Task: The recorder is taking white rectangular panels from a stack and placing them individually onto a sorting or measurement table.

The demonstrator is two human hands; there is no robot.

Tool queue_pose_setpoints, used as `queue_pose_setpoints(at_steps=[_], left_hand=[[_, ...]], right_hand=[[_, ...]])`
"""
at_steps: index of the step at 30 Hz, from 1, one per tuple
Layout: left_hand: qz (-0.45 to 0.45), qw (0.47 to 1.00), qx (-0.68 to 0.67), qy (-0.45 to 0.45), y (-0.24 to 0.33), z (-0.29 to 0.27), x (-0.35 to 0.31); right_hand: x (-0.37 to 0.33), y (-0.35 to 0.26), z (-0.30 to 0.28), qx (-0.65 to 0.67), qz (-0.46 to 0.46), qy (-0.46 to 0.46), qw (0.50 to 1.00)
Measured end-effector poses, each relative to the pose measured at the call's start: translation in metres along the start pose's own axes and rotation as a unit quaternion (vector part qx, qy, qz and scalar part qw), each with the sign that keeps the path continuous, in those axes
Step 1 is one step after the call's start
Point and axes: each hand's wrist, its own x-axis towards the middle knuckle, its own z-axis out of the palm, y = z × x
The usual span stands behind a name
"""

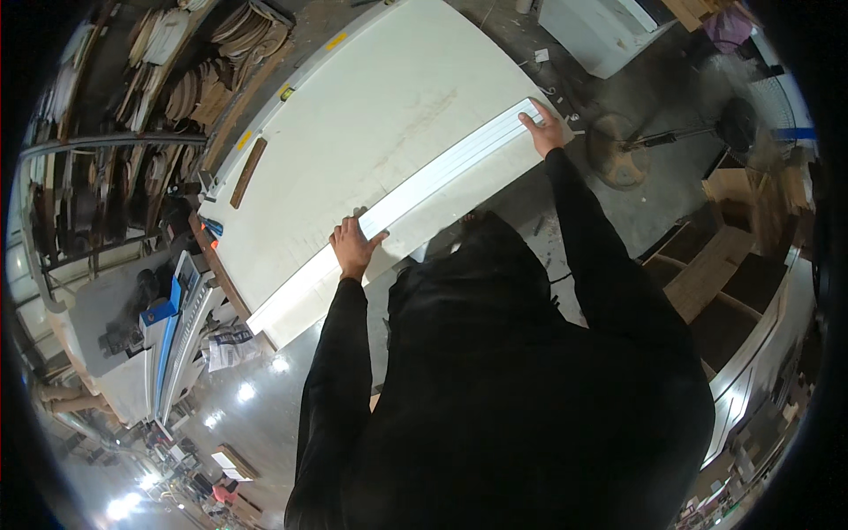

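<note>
A long white strip [446, 170] with lines along its length, like grooved trim or several strips side by side, lies slantwise on a pale worktable [344, 146]. My left hand [354, 247] is clasped across it near its middle, fingers over the far edge and thumb on the near side. Around its far right end my right hand [545, 131] is closed, with the thumb on top and the fingers partly hidden. Beyond the strip, a short brown wooden piece [248, 174] rests near the table's left edge.
A level [309, 66] with yellow parts lies along the table's far edge. Racks of curved wooden pieces [252, 35] stand at the far left. To the right are a round-based stand [618, 150] and an open wooden crate [733, 274]. A blue-and-grey machine [168, 309] stands left.
</note>
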Motion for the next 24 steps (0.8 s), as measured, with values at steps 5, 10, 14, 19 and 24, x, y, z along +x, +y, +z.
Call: queue_pose_setpoints(at_steps=[5,10,14,19,24], left_hand=[[-0.012,1.0,-0.006,0.003,0.004,0.0,0.005],[-0.019,1.0,-0.009,0.003,0.003,-0.001,0.009],[-0.036,0.999,-0.001,-0.008,0.001,0.001,0.005],[-0.042,0.999,0.0,-0.013,-0.001,0.004,0.007],[-0.033,0.999,0.008,-0.012,-0.001,0.004,0.008]], right_hand=[[0.016,0.001,0.006,-0.021,-0.043,0.01,0.999],[0.023,-0.001,0.004,-0.049,-0.043,0.001,0.998],[0.012,-0.006,-0.003,-0.028,-0.004,-0.068,0.997],[0.01,-0.011,-0.007,-0.021,0.018,-0.086,0.996],[0.011,-0.006,-0.009,0.004,0.001,-0.076,0.997]])
